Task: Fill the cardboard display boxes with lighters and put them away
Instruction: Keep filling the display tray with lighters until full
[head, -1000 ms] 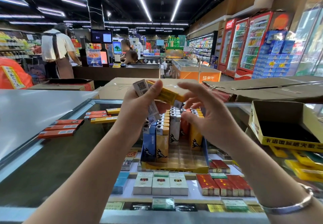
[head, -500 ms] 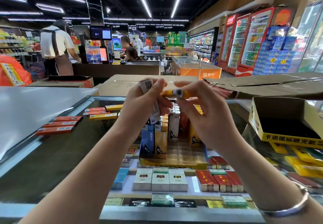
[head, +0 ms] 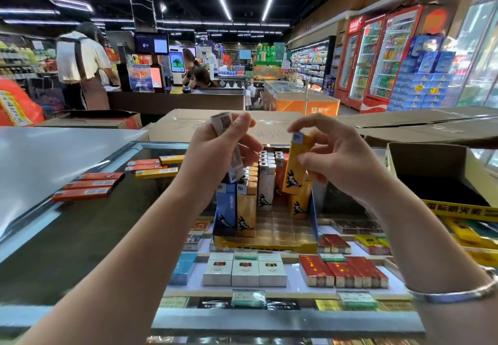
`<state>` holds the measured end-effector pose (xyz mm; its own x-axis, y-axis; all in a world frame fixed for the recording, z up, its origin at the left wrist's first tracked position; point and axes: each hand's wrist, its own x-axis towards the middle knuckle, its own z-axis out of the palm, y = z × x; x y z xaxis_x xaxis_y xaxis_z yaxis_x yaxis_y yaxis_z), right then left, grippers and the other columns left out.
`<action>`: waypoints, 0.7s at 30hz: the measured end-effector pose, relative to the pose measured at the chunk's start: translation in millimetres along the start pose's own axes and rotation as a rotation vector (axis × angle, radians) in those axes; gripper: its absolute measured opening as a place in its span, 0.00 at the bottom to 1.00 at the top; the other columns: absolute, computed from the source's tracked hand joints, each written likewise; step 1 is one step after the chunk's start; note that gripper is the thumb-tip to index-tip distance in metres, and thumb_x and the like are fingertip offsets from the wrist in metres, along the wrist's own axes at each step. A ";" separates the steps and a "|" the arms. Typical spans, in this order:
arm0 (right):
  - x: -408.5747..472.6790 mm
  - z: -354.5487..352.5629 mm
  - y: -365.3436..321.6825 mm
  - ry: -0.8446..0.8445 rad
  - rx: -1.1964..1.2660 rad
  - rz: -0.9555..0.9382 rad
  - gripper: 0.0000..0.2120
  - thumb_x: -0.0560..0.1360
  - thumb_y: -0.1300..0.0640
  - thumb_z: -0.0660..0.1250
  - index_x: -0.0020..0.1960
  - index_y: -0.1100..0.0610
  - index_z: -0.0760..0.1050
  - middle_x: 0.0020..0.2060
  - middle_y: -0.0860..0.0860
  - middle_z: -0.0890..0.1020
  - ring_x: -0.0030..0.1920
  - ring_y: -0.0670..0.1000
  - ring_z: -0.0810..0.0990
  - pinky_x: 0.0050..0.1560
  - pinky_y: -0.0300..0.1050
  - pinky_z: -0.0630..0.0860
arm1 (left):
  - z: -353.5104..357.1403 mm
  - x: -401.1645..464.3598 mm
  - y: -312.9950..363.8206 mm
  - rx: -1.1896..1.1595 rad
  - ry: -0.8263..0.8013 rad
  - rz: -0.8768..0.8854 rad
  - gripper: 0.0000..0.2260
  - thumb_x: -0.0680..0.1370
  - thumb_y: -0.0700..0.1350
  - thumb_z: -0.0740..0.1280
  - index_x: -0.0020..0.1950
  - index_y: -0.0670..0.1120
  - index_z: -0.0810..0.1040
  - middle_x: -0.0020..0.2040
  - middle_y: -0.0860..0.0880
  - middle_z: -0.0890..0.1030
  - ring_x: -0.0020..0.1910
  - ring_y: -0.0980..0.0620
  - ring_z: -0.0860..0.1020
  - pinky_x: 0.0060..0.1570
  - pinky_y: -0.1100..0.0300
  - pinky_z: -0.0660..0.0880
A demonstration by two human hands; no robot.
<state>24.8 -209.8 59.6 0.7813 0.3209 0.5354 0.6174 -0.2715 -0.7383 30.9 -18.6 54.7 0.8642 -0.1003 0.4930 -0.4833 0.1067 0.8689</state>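
Tilted upright since before, the yellow plastic lighter (head: 297,166) is pinched by the right hand (head: 339,161) above the blue-and-yellow cardboard display box (head: 269,245); the left hand (head: 218,156) grips perhaps several white lighters (head: 229,145).

Supermarket: checkout counter (head: 175,99) with screens (head: 152,44), red drink fridges (head: 377,56), stocked shelves (head: 307,59), glass counter (head: 80,226) over cigarette packs (head: 245,269).

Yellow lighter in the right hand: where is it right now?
Head view, centre-right: the yellow lighter is pinched upright in the right hand, just above the right-hand lighters in the display box.
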 end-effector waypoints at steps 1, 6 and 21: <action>0.3 -2.3 0.4 -0.022 -0.055 0.004 0.17 0.71 0.74 0.65 0.48 0.52 0.74 0.36 0.58 0.74 0.27 0.45 0.74 0.26 0.32 0.71 | -0.1 0.1 -0.1 0.002 0.002 0.002 0.08 0.79 0.47 0.59 0.46 0.45 0.75 0.32 0.50 0.81 0.30 0.55 0.79 0.30 0.66 0.74; -0.6 -8.1 1.9 -0.123 -0.289 0.009 0.13 0.70 0.70 0.70 0.44 0.52 0.76 0.37 0.51 0.75 0.32 0.40 0.74 0.34 0.32 0.73 | -0.3 2.0 -2.1 0.048 0.041 0.032 0.12 0.79 0.50 0.58 0.44 0.46 0.75 0.32 0.51 0.82 0.31 0.57 0.78 0.31 0.68 0.74; -2.4 -9.8 -0.4 -0.185 -0.497 0.065 0.13 0.68 0.65 0.73 0.39 0.49 0.74 0.34 0.44 0.73 0.31 0.35 0.71 0.36 0.28 0.69 | -0.9 5.0 -5.6 0.093 0.123 0.060 0.16 0.80 0.52 0.55 0.40 0.47 0.75 0.30 0.54 0.80 0.29 0.63 0.75 0.29 0.73 0.70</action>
<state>23.6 -219.4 62.6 0.8181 0.4315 0.3802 0.5720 -0.6791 -0.4600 38.1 -18.8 52.2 0.8413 0.0264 0.5399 -0.5404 0.0160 0.8413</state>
